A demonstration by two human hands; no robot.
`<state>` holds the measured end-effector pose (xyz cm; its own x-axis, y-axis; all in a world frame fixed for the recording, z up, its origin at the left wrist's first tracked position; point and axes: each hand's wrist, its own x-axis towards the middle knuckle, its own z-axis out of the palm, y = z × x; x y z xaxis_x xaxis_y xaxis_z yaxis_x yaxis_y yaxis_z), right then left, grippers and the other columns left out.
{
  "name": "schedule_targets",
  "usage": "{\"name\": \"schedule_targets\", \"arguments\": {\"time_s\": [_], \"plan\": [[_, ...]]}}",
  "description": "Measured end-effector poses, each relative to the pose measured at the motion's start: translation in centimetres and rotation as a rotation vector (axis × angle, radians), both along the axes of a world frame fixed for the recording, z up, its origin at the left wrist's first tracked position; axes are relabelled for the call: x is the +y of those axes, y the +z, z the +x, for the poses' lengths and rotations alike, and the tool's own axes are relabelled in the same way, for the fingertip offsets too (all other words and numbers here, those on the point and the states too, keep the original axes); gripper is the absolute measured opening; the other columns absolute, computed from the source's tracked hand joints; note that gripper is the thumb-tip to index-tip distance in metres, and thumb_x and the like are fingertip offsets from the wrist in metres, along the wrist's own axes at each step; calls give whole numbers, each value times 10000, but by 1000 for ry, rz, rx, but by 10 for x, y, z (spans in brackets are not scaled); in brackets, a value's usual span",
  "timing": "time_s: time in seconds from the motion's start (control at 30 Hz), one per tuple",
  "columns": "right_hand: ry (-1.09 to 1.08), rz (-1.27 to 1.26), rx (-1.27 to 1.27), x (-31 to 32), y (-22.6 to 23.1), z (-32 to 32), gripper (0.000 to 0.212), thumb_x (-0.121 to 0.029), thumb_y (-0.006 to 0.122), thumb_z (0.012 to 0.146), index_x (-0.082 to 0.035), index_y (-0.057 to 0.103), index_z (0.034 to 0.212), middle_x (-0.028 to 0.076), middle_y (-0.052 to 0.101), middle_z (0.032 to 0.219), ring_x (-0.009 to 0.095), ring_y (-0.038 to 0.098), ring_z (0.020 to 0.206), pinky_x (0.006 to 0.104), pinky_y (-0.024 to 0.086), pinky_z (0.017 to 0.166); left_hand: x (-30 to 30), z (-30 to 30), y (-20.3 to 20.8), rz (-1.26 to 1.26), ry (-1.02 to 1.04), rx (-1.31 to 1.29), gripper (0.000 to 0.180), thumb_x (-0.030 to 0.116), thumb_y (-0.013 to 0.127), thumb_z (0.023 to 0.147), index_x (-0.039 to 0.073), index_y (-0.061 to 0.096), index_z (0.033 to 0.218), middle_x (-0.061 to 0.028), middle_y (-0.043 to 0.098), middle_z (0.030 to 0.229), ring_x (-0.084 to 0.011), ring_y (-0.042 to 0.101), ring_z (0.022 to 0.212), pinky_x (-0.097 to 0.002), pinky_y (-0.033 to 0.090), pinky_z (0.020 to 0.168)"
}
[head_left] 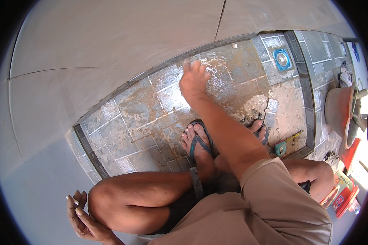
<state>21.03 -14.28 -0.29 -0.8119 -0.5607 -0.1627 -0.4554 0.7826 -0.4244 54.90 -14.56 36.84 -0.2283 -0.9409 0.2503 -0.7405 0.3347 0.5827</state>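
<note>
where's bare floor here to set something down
Free: the tiled floor left of the right hand, up to the wall, and tiles beside the floor drain. Crowded: around the sandalled feet, the tape measure and the right-edge pan.

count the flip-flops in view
2: one flip-flop on the foot at centre, the other on the foot right of the forearm, mostly hidden.
</note>
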Motion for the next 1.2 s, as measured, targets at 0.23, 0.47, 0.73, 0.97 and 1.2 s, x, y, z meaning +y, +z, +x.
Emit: {"name": "schedule_targets", "arguments": {"time_s": [0.23, 0.47, 0.73, 0.97, 1.2], "plan": [[18, -39, 22, 16, -5, -5, 472, -93, 555, 997, -238, 656, 1435, 107, 502, 1195, 296, 457, 1159, 476, 350, 958, 0, 5, 0, -1, 37, 11, 411, 182, 525, 1116, -84, 578, 1426, -251, 714, 1227, -297, 732, 1066, -413, 582, 956], [-218, -22, 144, 57, -13, -81, 394, -135, 593, 989, -308, 719, 1320, 84, 505, 1225, 311, 469, 1177, 503, 360, 978, -2, 7, -2, -12, -20, 12, 398, 174, 520, 1117, -78, 590, 1418, -247, 720, 1224, -289, 737, 1059, -403, 585, 947], [-233, 68, 148, 75, -11, -104, 419, -154, 565, 1014, -228, 667, 1413, 102, 524, 1243, 313, 481, 1192, 494, 367, 975, 1, 2, 1, -21, 17, -25, 397, 175, 519, 1119, -72, 592, 1420, -230, 730, 1221, -276, 742, 1051, -391, 586, 945], [-81, 38, 58, 71, -12, -91, 502, -138, 547, 1032, -226, 578, 1525, 120, 509, 1231, 314, 465, 1181, 497, 368, 981, 7, -5, 5, -41, -56, -23, 394, 176, 520, 1120, -61, 593, 1427, -226, 733, 1213, -270, 743, 1048, -392, 591, 931], [-242, 81, 105, 74, -1, -91, 512, -120, 556, 1016, -212, 569, 1520, 129, 503, 1234, 312, 462, 1173, 492, 363, 969, 12, -6, 7, -40, -27, -3, 392, 184, 532, 1118, -51, 601, 1424, -216, 736, 1210, -270, 746, 1037, -391, 592, 917]]}}
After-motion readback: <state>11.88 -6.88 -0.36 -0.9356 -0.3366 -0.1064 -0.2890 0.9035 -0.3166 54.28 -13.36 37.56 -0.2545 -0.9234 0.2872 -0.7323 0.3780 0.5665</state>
